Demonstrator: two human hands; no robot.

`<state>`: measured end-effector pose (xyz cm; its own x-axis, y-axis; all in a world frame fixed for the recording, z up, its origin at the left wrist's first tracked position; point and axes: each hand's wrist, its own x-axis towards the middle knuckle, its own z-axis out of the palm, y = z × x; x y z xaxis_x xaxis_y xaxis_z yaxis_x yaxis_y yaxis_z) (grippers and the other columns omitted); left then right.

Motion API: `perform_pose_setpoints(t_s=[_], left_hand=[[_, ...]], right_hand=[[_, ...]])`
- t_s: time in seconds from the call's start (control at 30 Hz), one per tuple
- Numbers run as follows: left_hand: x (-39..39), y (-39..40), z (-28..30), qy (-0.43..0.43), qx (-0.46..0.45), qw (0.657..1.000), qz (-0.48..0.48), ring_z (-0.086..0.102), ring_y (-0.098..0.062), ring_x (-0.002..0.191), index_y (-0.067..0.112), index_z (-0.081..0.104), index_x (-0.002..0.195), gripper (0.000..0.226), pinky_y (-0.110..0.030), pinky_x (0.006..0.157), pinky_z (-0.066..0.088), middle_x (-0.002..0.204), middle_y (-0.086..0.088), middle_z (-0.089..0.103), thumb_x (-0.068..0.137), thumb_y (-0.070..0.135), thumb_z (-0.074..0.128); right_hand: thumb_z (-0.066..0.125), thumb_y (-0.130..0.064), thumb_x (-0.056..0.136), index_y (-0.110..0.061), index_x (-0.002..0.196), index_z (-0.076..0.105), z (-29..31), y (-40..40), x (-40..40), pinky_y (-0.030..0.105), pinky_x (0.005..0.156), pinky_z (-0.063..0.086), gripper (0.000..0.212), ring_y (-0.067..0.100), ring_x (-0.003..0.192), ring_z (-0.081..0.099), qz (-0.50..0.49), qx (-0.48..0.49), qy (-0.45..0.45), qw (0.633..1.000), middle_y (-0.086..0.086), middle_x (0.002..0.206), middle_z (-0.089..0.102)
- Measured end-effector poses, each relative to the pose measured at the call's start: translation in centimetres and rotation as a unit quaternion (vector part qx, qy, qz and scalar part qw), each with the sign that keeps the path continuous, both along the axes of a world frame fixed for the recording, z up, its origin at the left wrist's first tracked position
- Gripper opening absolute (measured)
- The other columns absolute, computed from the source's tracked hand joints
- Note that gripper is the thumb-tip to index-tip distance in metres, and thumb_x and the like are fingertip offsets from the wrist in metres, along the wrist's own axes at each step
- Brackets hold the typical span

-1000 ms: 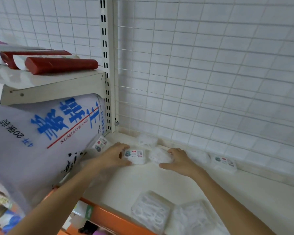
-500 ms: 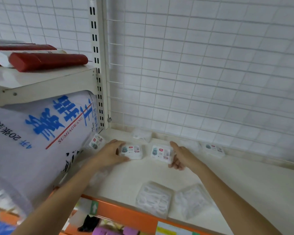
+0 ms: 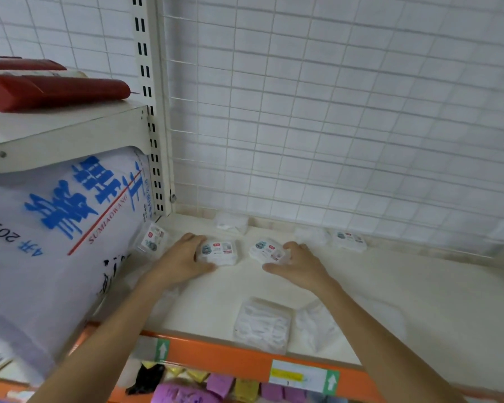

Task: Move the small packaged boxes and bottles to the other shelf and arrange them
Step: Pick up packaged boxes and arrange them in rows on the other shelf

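The left hand is gripping a small clear plastic box, label up, long axis running sideways on the cream shelf; the right hand is gripping a second labelled clear box, tilted slightly.

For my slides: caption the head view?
Left hand and right hand each grip a small labelled box on the cream shelf.

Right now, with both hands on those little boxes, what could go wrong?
1. The left hand holds one small clear plastic box with a printed label and the right hand holds another; the two sit close together, so sliding either might bump its neighbour out of line.
2. Two clear plastic packets of white pieces lie near the orange front edge of the shelf, under the forearms. An arm pulling back could sweep them off.
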<state>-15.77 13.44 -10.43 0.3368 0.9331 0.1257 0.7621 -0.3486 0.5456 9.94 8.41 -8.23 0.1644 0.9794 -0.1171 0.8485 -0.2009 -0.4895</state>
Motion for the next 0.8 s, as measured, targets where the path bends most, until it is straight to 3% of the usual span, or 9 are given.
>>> perform_pose_setpoints(t_s=[0.17,0.33,0.47,0.63,0.8], left_hand=[[0.0,0.0,-0.2,0.003,0.001,1.000,-0.002,0.045,-0.010,0.102,0.015,0.038,0.137,0.071,-0.025,0.090,0.041,0.123,0.000,0.045,0.076,0.037,0.070],[0.5,-0.2,0.1,0.070,0.034,0.997,-0.020,0.044,-0.016,0.113,0.015,0.034,0.137,0.070,-0.026,0.089,0.040,0.127,-0.002,0.042,0.080,0.042,0.064],[1.6,-0.3,1.2,0.094,0.058,0.993,-0.035,0.046,-0.018,0.112,0.012,0.036,0.134,0.071,-0.027,0.089,0.042,0.129,-0.003,0.041,0.076,0.034,0.070],[6.5,-2.2,3.5,-0.021,0.091,0.989,-0.113,0.045,-0.012,0.099,0.010,0.044,0.129,0.069,-0.015,0.080,0.035,0.124,-0.003,0.045,0.070,0.023,0.079],[16.1,-6.0,4.7,-0.096,0.107,0.966,-0.217,0.049,-0.012,0.101,0.017,0.048,0.119,0.064,-0.002,0.077,0.036,0.112,0.002,0.046,0.065,0.014,0.082]], right_hand=[[0.070,-0.041,0.073,-0.019,0.129,0.042,0.0,-0.4,-0.5,0.033,0.090,0.044,0.066,0.023,0.113,0.052,-0.002,0.023,-0.013,1.000,0.001,0.126,0.042],[0.071,-0.017,0.071,-0.015,0.133,0.040,0.3,-0.8,0.7,0.026,0.095,0.033,0.069,0.021,0.122,0.034,0.048,0.061,0.011,0.997,0.001,0.127,0.040],[0.066,-0.007,0.073,-0.016,0.135,0.039,1.2,-2.3,2.9,0.018,0.087,0.026,0.069,0.016,0.120,0.031,0.088,0.083,0.000,0.993,-0.001,0.128,0.039],[0.065,-0.006,0.072,-0.019,0.135,0.040,2.1,-6.6,7.9,0.016,0.087,0.024,0.069,0.012,0.119,0.030,0.065,0.127,0.009,0.990,-0.005,0.130,0.039],[0.067,-0.006,0.072,-0.020,0.135,0.040,3.6,-14.2,16.2,0.017,0.094,0.025,0.070,0.012,0.119,0.031,-0.012,0.166,0.016,0.986,-0.003,0.129,0.038]])
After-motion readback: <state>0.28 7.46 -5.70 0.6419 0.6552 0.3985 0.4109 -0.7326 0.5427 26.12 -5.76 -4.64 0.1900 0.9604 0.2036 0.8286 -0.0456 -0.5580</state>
